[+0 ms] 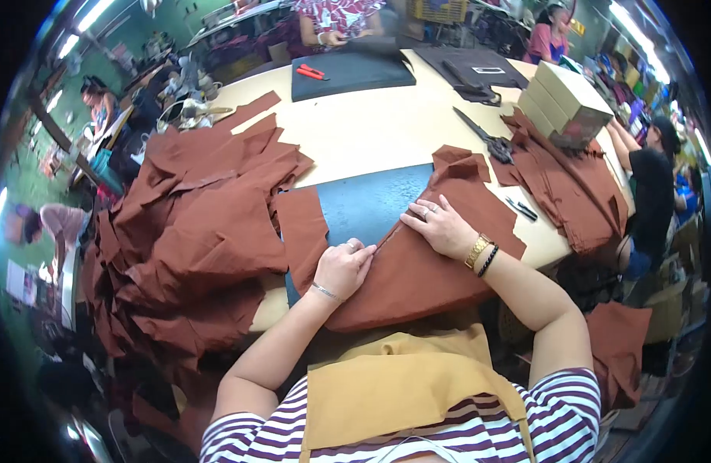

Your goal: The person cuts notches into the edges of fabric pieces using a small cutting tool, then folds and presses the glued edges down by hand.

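Note:
A rust-brown cloth piece [440, 266] lies over a dark blue-grey board [363, 204] at the table's near edge, its upper edge running diagonally between my hands. My left hand [345, 268] pinches the lower end of that edge, thumb and fingers pressed together. Farther up the same edge, my right hand [440, 227] rests on the cloth with its fingers spread. A smaller brown piece [303, 224] lies on the board's left side, beside a large crumpled heap of brown cloth [209, 224].
Large scissors [487, 137] and small snips [521, 208] lie to the right. A cardboard box [564, 104] sits on stacked brown cloth [560, 181]. Across the table [348, 131], a person's hands [334, 38] are near a dark board [363, 73] with a red tool [311, 72].

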Tool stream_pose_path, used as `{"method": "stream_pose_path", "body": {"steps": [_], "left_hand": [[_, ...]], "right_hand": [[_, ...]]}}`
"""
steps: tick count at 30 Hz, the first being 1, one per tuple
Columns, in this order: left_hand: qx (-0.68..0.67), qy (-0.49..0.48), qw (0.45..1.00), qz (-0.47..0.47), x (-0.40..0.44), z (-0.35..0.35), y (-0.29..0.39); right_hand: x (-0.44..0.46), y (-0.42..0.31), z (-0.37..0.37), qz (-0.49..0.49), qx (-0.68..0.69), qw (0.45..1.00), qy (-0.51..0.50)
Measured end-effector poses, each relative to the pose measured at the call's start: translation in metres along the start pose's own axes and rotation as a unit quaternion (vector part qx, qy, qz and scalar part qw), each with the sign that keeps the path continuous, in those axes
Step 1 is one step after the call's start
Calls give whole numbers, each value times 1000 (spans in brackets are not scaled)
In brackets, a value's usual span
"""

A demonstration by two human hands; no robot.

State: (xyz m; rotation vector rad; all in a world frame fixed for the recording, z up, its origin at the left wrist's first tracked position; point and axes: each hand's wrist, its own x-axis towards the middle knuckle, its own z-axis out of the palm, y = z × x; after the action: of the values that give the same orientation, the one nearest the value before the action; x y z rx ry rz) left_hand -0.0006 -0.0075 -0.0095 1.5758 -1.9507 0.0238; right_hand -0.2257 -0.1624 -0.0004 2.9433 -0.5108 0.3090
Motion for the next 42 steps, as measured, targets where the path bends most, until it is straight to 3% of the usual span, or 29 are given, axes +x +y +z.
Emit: {"method": "stream_pose_path", "body": {"steps": [2,8,12,15,18,24,28,31,35,37,42], "left_hand": [[37,-6,999,6,-1,-3,1],[50,12,999,7,-4,-3,0],[62,3,998,4,-5,0,-1],[92,-26,995,8,-4,-3,1],[79,-64,995,-11,-4,-6,2],[64,-95,993,-29,-4,-9,0],[65,-119,989,-58,-2,-16,-5],[93,-149,980,-97,1,-27,-6],[154,-208,962,-84,10,-44,-4],[146,-221,962,-59,12,-47,-10],[104,-270,957,-24,20,-57,-22]], "right_hand": [[0,-3,-3,1,2,1000,16],[4,-19,-14,31,22,996,-76],[1,-19,10,-7,45,999,-13],[4,-37,-12,10,-18,998,-57],[3,-41,-7,-2,-25,1000,-2],[4,-57,-9,17,-4,999,-45],[4,-60,-11,-4,7,1000,1],[9,-69,-12,35,17,997,-67],[11,-78,-22,22,16,998,-64],[12,-77,-17,3,25,999,-29],[14,-95,-17,38,19,997,-66]]}}
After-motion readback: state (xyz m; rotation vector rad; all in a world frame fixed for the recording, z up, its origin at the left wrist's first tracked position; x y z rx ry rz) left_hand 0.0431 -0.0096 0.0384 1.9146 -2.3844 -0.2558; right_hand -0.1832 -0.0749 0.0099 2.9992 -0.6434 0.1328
